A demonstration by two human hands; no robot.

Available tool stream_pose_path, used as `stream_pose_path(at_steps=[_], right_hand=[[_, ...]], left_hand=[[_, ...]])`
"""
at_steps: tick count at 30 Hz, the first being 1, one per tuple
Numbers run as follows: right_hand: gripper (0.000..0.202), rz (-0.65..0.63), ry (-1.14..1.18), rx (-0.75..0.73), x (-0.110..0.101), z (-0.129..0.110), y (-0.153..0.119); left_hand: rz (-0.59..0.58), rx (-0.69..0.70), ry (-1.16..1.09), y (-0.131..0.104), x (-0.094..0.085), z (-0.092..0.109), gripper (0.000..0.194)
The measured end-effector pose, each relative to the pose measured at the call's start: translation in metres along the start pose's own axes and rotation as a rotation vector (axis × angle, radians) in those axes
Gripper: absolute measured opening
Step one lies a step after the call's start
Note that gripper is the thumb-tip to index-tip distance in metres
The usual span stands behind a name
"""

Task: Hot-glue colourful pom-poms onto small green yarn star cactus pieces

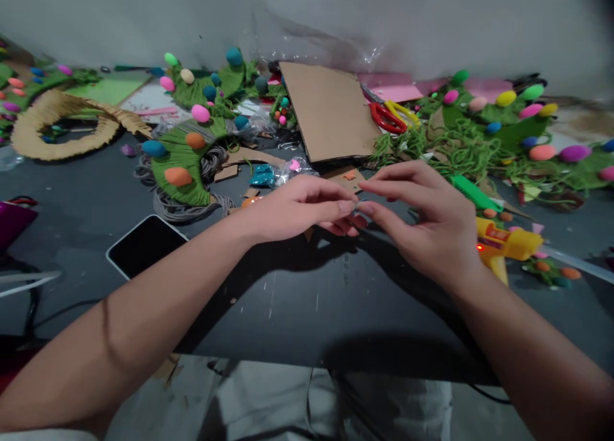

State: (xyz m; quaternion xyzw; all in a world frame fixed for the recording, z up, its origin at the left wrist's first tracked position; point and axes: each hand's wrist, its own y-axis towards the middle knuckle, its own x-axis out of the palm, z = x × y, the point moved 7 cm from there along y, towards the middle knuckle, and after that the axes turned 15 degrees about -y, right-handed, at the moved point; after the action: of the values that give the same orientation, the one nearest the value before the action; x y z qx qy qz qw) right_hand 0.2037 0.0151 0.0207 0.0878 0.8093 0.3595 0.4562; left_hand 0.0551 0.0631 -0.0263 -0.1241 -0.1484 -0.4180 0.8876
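Note:
Over the middle of the dark table, my left hand (311,204) reaches in with thumb and fingers closed together at the tips. My right hand (426,211) meets it from the other side, its thumb and forefinger in a pinch. The fingertips of both hands nearly touch; whatever small thing is between them is too small to make out. Just behind the hands lie small cardboard scraps (345,176) and a shiny teal wrapper (261,175). A yellow glue gun (508,239) with a lit red light lies right of my right hand.
A green yarn-wrapped piece with coloured balls (185,163) lies on grey cord at left, near a phone (146,244). Behind stand a cardboard sheet (329,112), red and yellow scissors (393,116), a straw-coloured ring (64,124) and tangled green yarn (441,147). The table's front edge is close.

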Motion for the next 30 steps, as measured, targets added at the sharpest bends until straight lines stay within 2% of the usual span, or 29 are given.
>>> stream_pose_path(at_steps=[5, 13, 19, 23, 26, 30], right_hand=[[0.014, -0.047, 0.002, -0.005, 0.005, -0.002, -0.002], [0.006, 0.036, -0.053, 0.064, -0.002, -0.003, -0.003], [0.007, 0.040, -0.006, 0.046, -0.002, -0.004, -0.002], [0.010, 0.074, 0.050, 0.115, -0.006, 0.005, 0.000], [0.012, 0.061, 0.083, 0.123, -0.004, 0.006, 0.000], [0.021, 0.014, 0.072, 0.086, 0.002, 0.002, -0.001]], left_hand=[[-0.051, -0.050, -0.133, -0.001, 0.003, -0.004, 0.021], [0.081, 0.024, 0.060, 0.001, -0.003, 0.001, 0.026], [0.150, 0.098, 0.065, 0.000, -0.003, 0.006, 0.026], [0.188, 0.115, 0.067, 0.001, -0.005, 0.006, 0.025], [0.181, 0.119, 0.043, 0.002, -0.005, 0.006, 0.024], [0.114, 0.112, -0.059, 0.001, -0.002, 0.006, 0.026]])
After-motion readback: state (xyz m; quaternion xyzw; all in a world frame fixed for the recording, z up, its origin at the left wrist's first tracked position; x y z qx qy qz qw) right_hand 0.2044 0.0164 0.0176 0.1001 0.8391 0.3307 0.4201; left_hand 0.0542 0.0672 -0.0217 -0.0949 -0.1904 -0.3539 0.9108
